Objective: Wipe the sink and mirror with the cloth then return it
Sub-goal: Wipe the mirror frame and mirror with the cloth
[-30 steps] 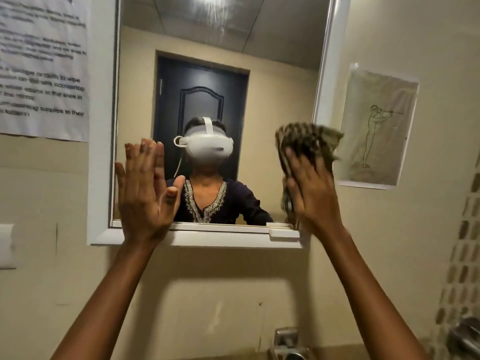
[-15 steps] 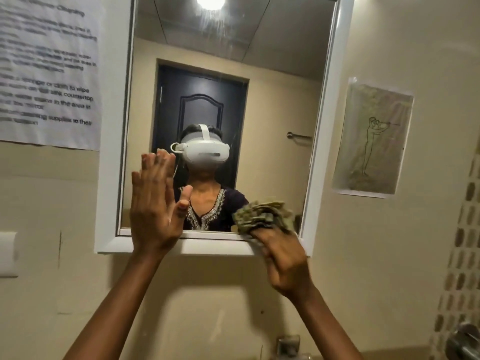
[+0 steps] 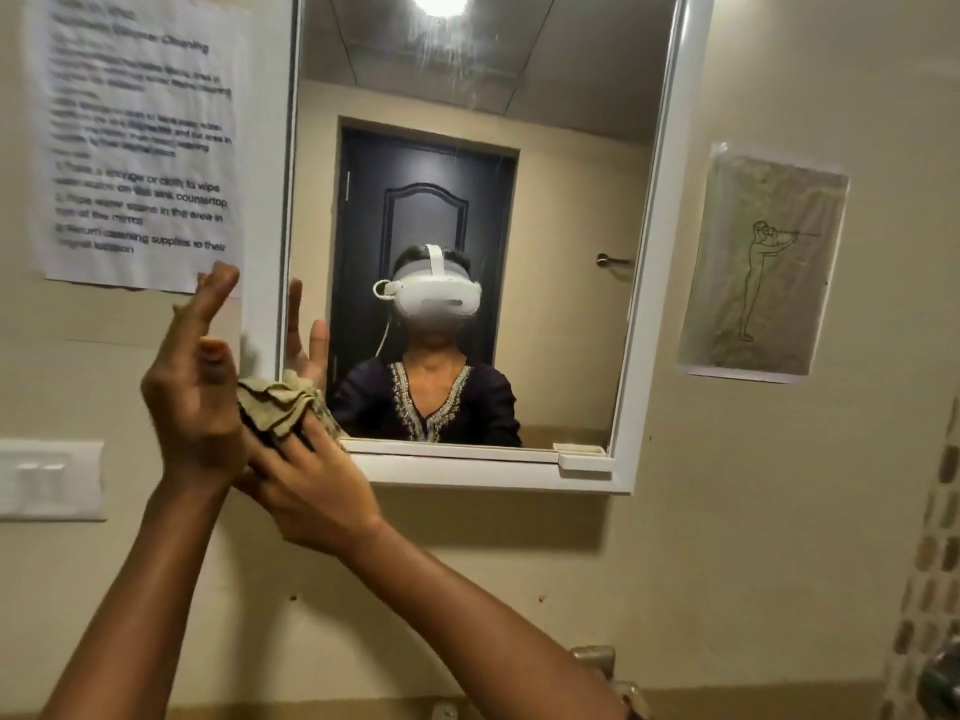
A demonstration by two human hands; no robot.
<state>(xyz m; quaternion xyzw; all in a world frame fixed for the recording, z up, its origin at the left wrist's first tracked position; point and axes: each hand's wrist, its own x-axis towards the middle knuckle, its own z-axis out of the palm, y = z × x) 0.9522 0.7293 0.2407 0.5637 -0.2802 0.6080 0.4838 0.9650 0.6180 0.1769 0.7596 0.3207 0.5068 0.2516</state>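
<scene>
A white-framed mirror hangs on the beige wall and reflects a person in a headset. My right hand presses a crumpled olive cloth against the mirror's lower left corner. My left hand is raised just left of the cloth, fingers spread, beside the mirror frame and touching the right hand near the cloth. It holds nothing that I can see. The sink is out of view; only a metal tap fitting shows at the bottom.
A printed instruction sheet hangs left of the mirror, a drawing in a plastic sleeve to the right. A white switch plate sits on the left wall. Tiled wall and a metal fixture at the far right.
My right hand swept the cloth from the mirror's right edge down and across the bottom to the lower left corner. My left hand shifted left off the glass and turned edge-on.
</scene>
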